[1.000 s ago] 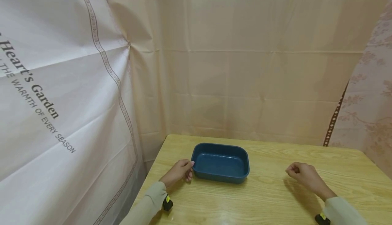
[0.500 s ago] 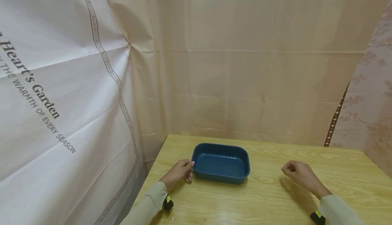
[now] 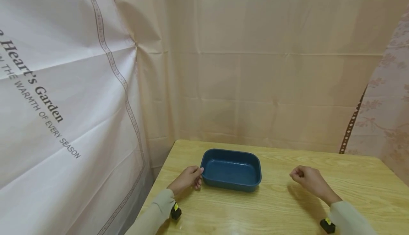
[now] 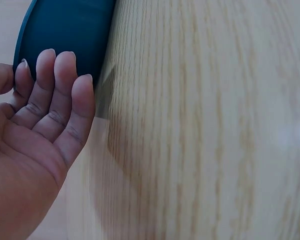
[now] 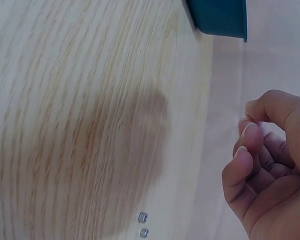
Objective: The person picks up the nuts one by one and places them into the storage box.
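Note:
A dark blue rectangular tray (image 3: 231, 171) with raised walls stands on the wooden table. At its left end, my left hand (image 3: 186, 180) pinches the rim between thumb and index finger; in the left wrist view the other fingers lie bent against or near the tray's outer wall (image 4: 75, 30). To the right of the tray, apart from it, my right hand (image 3: 310, 180) hovers above the table. Its thumb and index fingertips meet and the other fingers curl; nothing shows between them. In the right wrist view, two small metal pieces (image 5: 143, 217), like nuts or socket screws, lie on the table.
The light wood-grain tabletop (image 3: 281, 206) reaches back to a beige cloth (image 3: 255, 86). White printed cloth (image 3: 80, 103) hangs at the left, and floral cloth (image 3: 383, 114) at the right. A small black device (image 3: 175, 212) is strapped at the left wrist.
My right hand has moved left toward the tray and slightly away from me, its fingertips kept together. My left hand and the tray have stayed in place.

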`<state>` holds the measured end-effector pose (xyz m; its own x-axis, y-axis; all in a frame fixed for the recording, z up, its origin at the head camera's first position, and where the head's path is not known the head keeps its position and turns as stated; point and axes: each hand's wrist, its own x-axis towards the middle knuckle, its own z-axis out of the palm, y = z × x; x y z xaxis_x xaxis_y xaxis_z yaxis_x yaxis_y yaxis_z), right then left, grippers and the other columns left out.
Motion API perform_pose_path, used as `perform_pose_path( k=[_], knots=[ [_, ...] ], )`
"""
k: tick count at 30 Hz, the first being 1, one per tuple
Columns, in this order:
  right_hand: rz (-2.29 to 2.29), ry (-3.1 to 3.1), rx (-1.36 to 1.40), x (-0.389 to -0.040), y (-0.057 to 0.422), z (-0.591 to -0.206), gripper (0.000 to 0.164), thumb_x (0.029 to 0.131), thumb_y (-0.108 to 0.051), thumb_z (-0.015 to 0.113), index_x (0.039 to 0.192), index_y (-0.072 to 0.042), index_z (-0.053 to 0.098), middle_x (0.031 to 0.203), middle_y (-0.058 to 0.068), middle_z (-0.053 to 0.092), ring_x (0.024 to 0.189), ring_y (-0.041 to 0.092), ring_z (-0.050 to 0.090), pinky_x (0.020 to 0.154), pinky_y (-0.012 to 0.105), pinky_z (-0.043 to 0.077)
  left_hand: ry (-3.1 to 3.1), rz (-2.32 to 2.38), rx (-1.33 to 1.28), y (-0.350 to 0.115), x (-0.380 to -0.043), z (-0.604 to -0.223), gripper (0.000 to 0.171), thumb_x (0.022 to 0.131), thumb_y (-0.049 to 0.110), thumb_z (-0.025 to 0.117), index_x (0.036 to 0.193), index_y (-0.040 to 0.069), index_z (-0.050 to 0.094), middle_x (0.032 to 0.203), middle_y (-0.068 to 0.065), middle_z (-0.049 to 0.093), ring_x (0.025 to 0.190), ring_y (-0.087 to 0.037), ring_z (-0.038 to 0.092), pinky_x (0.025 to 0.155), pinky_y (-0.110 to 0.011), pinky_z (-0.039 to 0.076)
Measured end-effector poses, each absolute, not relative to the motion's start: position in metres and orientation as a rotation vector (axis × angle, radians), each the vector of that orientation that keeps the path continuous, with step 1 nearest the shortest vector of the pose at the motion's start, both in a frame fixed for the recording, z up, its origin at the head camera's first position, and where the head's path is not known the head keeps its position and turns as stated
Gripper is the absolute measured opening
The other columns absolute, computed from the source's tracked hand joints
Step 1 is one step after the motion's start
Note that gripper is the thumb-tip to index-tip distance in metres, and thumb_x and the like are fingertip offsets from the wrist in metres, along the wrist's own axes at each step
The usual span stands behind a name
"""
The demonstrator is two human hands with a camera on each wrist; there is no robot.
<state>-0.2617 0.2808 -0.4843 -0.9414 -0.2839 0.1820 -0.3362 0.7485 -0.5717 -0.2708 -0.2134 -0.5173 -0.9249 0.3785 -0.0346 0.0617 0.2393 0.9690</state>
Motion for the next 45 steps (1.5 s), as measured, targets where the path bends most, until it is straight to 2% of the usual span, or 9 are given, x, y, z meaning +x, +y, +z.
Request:
perform_pose_path(
  k=[4, 18, 29, 36, 45],
  knots=[
    [0.998, -2.850, 0.500, -0.263, 0.277, -0.483, 0.019, 0.102, -0.016, 0.065, 0.101, 0.002, 0.070, 0.087, 0.006, 0.069, 0.069, 0.017, 0.061, 0.056, 0.026, 0.051, 2.260, 1.748, 0.408, -0.213, -0.272, -0.516, 0.041, 0.112, 0.033, 0.047, 0.095, -0.004, 0.058, 0.077, -0.008, 0.062, 0.064, -0.020, 0.064, 0.062, -0.033, 0.057],
    [1.030, -2.856, 0.508, -0.269, 0.260, -0.484, 0.016, 0.101, -0.015, 0.065, 0.103, 0.001, 0.069, 0.090, 0.007, 0.070, 0.074, 0.022, 0.063, 0.057, 0.027, 0.051, 2.243, 1.762, 0.431, -0.213, -0.274, -0.517, 0.040, 0.112, 0.030, 0.046, 0.097, -0.005, 0.058, 0.077, -0.009, 0.062, 0.064, -0.021, 0.064, 0.062, -0.034, 0.057],
    [0.993, -2.823, 0.553, -0.270, 0.246, -0.481, 0.016, 0.102, -0.017, 0.067, 0.100, -0.001, 0.070, 0.087, 0.003, 0.069, 0.070, 0.010, 0.058, 0.059, 0.025, 0.049, 2.250, 1.744, 0.417, -0.214, -0.274, -0.520, 0.040, 0.112, 0.032, 0.045, 0.098, -0.004, 0.058, 0.078, -0.007, 0.062, 0.064, -0.019, 0.062, 0.062, -0.031, 0.056],
    [1.046, -2.802, 0.563, -0.271, 0.236, -0.477, 0.014, 0.102, -0.015, 0.067, 0.100, -0.001, 0.070, 0.085, 0.005, 0.068, 0.067, 0.019, 0.060, 0.055, 0.026, 0.050, 2.256, 1.749, 0.413, -0.214, -0.273, -0.519, 0.041, 0.112, 0.032, 0.046, 0.098, -0.004, 0.058, 0.078, -0.007, 0.062, 0.064, -0.019, 0.062, 0.062, -0.031, 0.056],
    [1.084, -2.798, 0.575, -0.275, 0.228, -0.478, 0.011, 0.101, -0.012, 0.067, 0.099, -0.002, 0.070, 0.086, 0.007, 0.069, 0.064, 0.019, 0.060, 0.053, 0.027, 0.051, 2.257, 1.768, 0.401, -0.213, -0.271, -0.519, 0.041, 0.112, 0.032, 0.047, 0.101, -0.006, 0.057, 0.077, -0.007, 0.061, 0.063, -0.017, 0.061, 0.061, -0.030, 0.055]
  ],
)
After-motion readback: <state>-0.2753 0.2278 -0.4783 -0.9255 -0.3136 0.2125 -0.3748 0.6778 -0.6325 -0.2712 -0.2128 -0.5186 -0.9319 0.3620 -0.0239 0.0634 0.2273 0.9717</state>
